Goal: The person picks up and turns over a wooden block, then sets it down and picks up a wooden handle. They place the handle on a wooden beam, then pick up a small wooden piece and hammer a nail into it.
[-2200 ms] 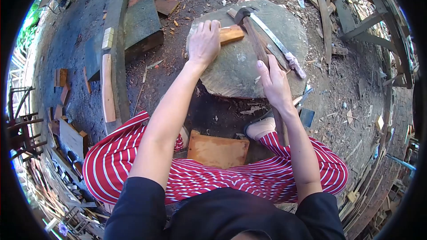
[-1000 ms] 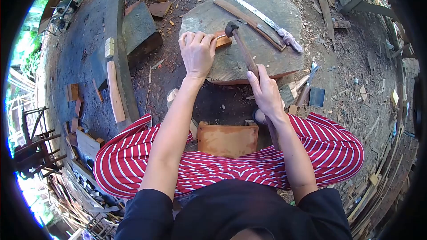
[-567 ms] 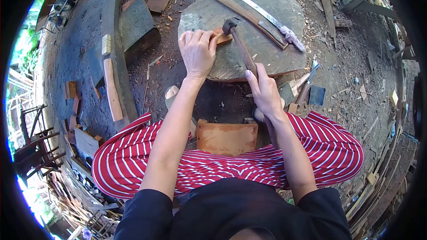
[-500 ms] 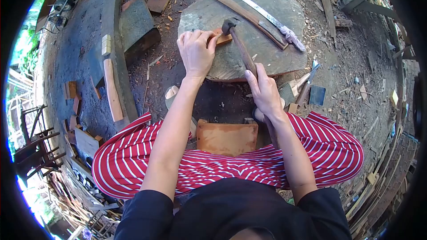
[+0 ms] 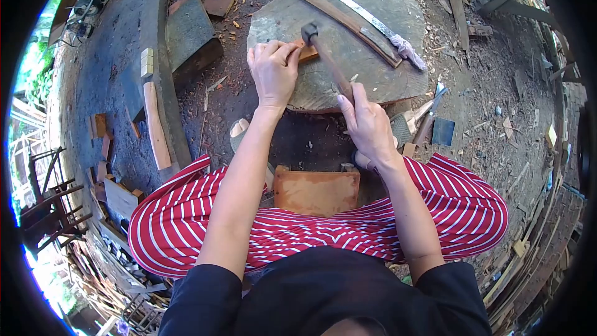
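Where the dirt ground runs along the left, a pale curved length of wood (image 5: 153,126) lies beside a dark grey slab (image 5: 189,37). Next comes the left hand (image 5: 272,71), palm down, its fingers curled over a small orange-brown wooden block (image 5: 307,55) and pinning it to the near-left part of a round grey tree stump (image 5: 367,68). Nearer the person, a flat brown board (image 5: 316,190) lies on the ground between the knees. A wooden-handled hammer (image 5: 327,60) slants up to the far left, its dark metal head just over the block; whether they touch I cannot tell. The right hand (image 5: 368,126) is clenched around the handle's lower part at the stump's near edge. Further right on the stump, a long brown wooden strip (image 5: 348,27) and a long steel blade with a cloth-wrapped grip (image 5: 360,15) lie side by side, apart from both hands. A small dark square tile (image 5: 443,132) lies on the ground beyond.
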`<state>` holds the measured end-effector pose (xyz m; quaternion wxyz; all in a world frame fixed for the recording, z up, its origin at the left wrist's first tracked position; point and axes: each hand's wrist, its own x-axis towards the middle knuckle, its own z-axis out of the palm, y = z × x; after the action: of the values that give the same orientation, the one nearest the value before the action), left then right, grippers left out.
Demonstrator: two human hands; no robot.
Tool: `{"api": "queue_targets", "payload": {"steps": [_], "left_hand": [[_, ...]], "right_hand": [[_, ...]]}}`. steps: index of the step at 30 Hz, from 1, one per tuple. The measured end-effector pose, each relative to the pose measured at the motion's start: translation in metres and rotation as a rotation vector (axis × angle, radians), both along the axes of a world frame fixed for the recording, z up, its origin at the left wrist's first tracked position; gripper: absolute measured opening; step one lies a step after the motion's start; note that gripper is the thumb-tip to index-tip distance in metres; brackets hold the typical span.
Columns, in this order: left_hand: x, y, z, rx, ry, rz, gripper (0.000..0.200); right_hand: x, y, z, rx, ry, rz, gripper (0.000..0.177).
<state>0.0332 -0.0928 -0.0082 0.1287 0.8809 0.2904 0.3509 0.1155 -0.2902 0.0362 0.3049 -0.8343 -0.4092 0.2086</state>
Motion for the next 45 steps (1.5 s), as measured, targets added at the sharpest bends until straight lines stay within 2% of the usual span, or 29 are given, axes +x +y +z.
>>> {"api": "queue_targets", "payload": {"steps": [3, 5, 9, 21, 32, 34, 36, 37, 42, 44, 45], "left_hand": [[0.0, 0.003, 0.002, 0.001, -0.009, -0.018, 0.009], [0.0, 0.002, -0.004, -0.126, 0.036, 0.004, 0.008], [0.002, -0.003, -0.007, -0.078, 0.097, 0.043, 0.008], [0.002, 0.001, -0.001, -0.148, 0.213, 0.068, 0.011], [0.004, 0.017, 0.006, -0.496, 0.255, 0.019, 0.015], [0.004, 0.017, 0.006, -0.477, 0.259, 0.024, 0.015], [0.005, 0.016, 0.007, -0.456, 0.259, 0.027, 0.014], [0.006, 0.016, 0.008, -0.427, 0.269, 0.024, 0.015], [0.006, 0.019, 0.004, -0.47, 0.266, 0.038, 0.015], [0.005, 0.016, 0.0, -0.245, 0.179, 0.013, 0.016], [0.005, 0.013, -0.001, -0.243, 0.175, 0.01, 0.016]], "right_hand": [[-0.002, 0.0, -0.002, -0.008, -0.033, 0.042, 0.027], [-0.005, 0.001, 0.004, 0.032, -0.02, 0.03, 0.028], [-0.004, 0.006, 0.02, 0.118, 0.045, -0.043, 0.031], [-0.001, -0.008, -0.015, 0.068, 0.17, -0.076, 0.031], [-0.004, 0.001, 0.01, 0.117, 0.102, -0.053, 0.029], [-0.003, 0.001, 0.009, 0.119, 0.079, -0.068, 0.029], [0.001, 0.001, 0.004, -0.026, 0.01, -0.016, 0.028], [0.004, 0.003, 0.006, -0.021, 0.009, -0.019, 0.028], [0.001, 0.003, 0.018, 0.184, 0.077, -0.097, 0.026], [-0.002, 0.002, 0.013, 0.181, 0.057, -0.092, 0.025], [-0.002, 0.002, 0.008, 0.067, 0.025, -0.05, 0.025]]}}
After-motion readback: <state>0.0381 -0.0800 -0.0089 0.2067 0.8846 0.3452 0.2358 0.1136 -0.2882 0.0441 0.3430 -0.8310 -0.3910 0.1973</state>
